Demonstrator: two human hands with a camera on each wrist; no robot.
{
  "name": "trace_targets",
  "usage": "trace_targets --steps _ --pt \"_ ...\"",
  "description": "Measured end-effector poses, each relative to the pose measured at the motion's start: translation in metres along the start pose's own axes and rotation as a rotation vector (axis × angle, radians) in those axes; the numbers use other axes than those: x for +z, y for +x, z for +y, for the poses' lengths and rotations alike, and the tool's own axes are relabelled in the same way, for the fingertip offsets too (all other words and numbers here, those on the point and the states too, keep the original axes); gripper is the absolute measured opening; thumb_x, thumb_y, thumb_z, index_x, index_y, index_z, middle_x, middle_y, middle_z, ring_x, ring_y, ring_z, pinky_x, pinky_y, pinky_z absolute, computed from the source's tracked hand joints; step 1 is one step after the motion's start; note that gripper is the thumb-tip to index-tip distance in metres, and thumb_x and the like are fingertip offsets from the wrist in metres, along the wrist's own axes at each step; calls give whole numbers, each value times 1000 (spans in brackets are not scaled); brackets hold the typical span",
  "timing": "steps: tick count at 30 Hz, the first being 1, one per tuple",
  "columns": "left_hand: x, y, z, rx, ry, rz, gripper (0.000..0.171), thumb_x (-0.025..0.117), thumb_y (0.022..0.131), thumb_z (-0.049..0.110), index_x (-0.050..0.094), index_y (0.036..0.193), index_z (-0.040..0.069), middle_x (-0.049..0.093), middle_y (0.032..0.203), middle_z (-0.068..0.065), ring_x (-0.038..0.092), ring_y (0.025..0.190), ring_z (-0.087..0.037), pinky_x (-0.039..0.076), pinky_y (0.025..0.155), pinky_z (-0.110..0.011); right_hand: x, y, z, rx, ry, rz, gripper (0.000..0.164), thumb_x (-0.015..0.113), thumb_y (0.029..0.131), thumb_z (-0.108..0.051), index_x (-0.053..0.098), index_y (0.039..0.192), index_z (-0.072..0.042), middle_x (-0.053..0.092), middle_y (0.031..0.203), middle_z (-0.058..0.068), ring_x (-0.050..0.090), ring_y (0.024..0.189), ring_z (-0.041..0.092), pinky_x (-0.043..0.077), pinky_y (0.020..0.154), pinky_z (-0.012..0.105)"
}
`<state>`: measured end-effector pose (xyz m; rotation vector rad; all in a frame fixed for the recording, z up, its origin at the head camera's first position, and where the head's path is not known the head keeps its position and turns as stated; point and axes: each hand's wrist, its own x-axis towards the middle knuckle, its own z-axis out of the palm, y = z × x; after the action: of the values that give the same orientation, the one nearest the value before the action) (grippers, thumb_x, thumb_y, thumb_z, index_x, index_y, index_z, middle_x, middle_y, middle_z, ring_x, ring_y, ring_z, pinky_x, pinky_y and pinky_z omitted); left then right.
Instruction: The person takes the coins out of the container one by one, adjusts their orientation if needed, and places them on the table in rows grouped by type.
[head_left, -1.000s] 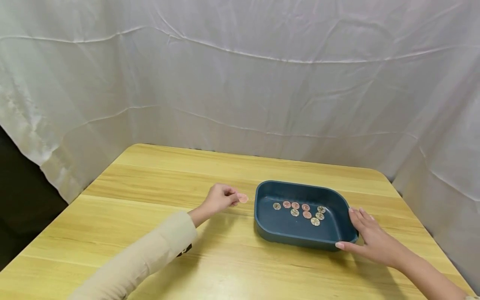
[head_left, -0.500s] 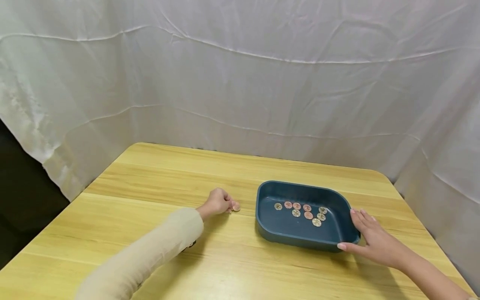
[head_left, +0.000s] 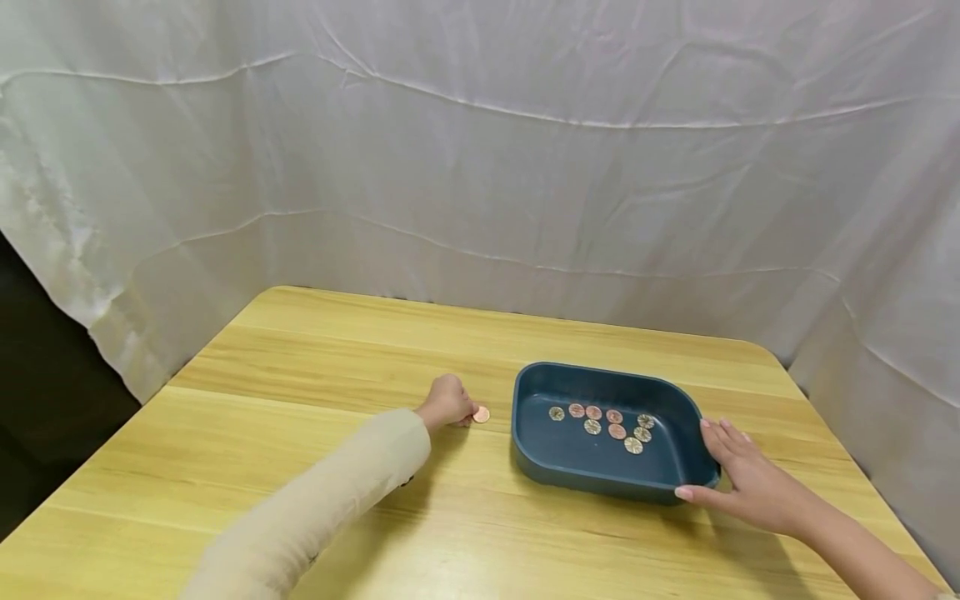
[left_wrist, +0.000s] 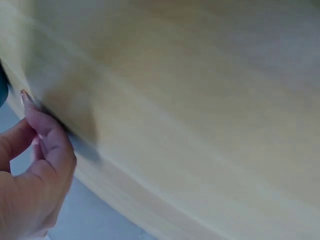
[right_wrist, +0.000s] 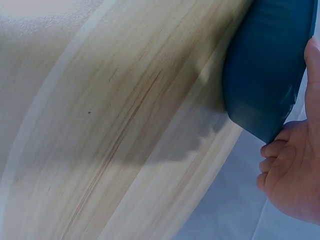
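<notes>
Just left of the dark blue tray (head_left: 592, 482), my left hand (head_left: 448, 402) is down at the tabletop. Its thumb and fingers pinch the edge of a copper-coloured coin (head_left: 482, 414), which lies close over the wood. In the left wrist view the left hand (left_wrist: 42, 170) shows its fingertips together, a sliver of coin (left_wrist: 24, 95) at their end. Inside the tray lie several coins (head_left: 592, 427), some copper-coloured and some gold-coloured. My right hand (head_left: 750, 487) rests at the tray's right front corner, fingers extended along the right rim and thumb on the front rim.
The tray stands on a light wooden table (head_left: 337, 367), right of its middle. White cloth (head_left: 525, 167) hangs behind and along both sides. A dark gap (head_left: 52, 417) shows beyond the cloth at the left.
My left hand has lowered the copper-coloured coin from the air beside the tray to the tabletop, then shifted slightly right with it. The right hand and tray stay put.
</notes>
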<state>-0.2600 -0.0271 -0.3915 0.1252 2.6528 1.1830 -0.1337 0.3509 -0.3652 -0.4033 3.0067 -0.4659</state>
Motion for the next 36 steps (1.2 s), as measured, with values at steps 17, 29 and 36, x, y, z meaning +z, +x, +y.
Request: trace_targets --steps 17,29,36 --pt "3 2 16 76 140 111 38 63 85 2 46 51 6 41 50 1 36 46 -8 35 47 -15 -1 1 -2 31 3 -13 99 65 79 -50 19 142 12 21 145 35 11 136 52 9 105 66" --pt "20 -3 55 539 -2 200 13 61 89 13 67 85 3 67 81 -7 52 65 -9 43 59 -16 -1 0 -1 28 14 -23 98 65 80 -48 19 142 12 20 146 35 10 136 51 10 104 67" --pt "39 -3 70 594 67 107 13 60 89 15 68 87 4 66 82 -6 49 66 -7 41 59 -14 -2 1 -2 34 6 -27 98 65 80 -49 19 142 12 21 146 35 11 136 52 14 102 68"
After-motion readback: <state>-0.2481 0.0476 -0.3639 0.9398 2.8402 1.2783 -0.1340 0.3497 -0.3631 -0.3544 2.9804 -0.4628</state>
